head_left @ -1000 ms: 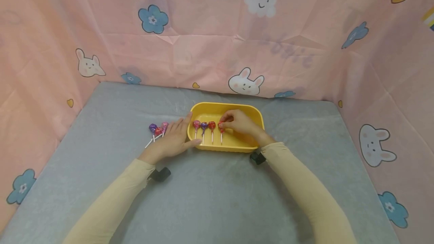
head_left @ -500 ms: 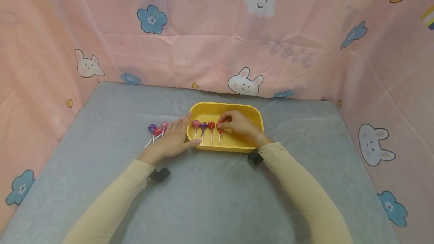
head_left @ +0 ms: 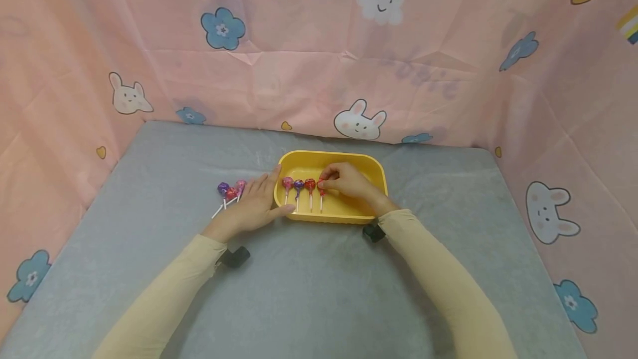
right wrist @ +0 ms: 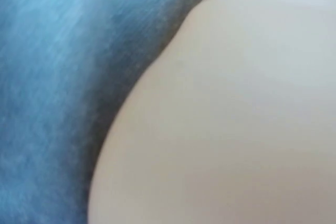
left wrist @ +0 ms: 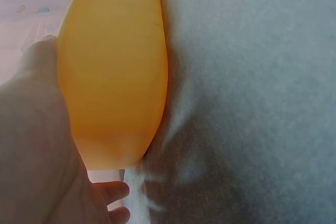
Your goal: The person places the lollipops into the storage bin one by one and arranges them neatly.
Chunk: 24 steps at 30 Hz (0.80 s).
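In the head view, a yellow tray holds a row of lollipops, sticks toward the person: a pink lollipop, a purple lollipop and a red lollipop. Right of these, my right hand pinches the head of another red lollipop inside the tray; its head is partly hidden by the fingers. My left hand lies against the tray's left end, fingers straight, thumb at the near rim. The left wrist view shows that hand touching the yellow wall. Only blurred skin and cloth fill the right wrist view.
Left of the left hand, loose lollipops lie on the grey cloth-covered table: a purple lollipop, a red one and a pink one. A pink printed curtain encloses the back and sides.
The right hand has shifted slightly left with its red lollipop, which now stands closer to the neighbouring red one. The left hand stays against the tray.
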{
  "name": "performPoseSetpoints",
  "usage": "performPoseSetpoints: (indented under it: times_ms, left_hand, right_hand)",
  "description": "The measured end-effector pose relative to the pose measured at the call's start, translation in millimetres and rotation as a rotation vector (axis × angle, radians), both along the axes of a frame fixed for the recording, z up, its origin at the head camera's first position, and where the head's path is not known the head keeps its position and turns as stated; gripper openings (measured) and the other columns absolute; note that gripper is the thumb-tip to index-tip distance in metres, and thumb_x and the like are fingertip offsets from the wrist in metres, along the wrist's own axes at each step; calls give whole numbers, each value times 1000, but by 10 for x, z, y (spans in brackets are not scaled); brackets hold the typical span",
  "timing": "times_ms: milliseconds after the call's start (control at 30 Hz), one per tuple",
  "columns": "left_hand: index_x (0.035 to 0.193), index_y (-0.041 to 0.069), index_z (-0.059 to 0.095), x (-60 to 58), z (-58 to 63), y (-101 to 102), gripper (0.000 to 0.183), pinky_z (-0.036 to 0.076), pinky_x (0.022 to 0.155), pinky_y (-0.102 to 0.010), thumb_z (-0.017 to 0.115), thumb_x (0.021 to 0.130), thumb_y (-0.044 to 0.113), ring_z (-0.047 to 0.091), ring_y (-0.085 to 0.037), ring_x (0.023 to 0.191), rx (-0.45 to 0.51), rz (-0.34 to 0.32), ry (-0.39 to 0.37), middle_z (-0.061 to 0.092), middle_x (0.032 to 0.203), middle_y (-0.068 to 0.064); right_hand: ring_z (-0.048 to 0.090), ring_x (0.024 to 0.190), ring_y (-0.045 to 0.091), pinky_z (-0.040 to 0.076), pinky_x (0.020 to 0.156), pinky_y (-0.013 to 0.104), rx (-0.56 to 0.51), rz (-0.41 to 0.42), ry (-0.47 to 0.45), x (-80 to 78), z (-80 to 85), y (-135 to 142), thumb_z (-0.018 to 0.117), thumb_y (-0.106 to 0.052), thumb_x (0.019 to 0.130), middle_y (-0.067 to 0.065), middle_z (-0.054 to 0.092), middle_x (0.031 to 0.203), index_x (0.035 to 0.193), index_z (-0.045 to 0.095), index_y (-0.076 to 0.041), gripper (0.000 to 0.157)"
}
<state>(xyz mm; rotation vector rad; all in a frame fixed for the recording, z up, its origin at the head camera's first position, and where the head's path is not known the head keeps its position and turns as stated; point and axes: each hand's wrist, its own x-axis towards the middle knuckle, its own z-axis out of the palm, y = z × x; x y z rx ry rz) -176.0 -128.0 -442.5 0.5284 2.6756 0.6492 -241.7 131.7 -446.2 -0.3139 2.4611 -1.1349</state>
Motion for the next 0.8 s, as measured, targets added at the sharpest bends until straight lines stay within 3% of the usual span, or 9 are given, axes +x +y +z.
performPoseSetpoints:
  times_ms: [800]
  left_hand:
    - [159,14,-11,0,-16,-1,104,1,126,-56,44,92,71,10,-39,155,19,-3,13,12,167,-16]
  right_hand:
    - [53,88,19,43,72,24,-8,-55,-17,20,-30,-31,71,-24,92,5,62,96,104,68,-9,19]
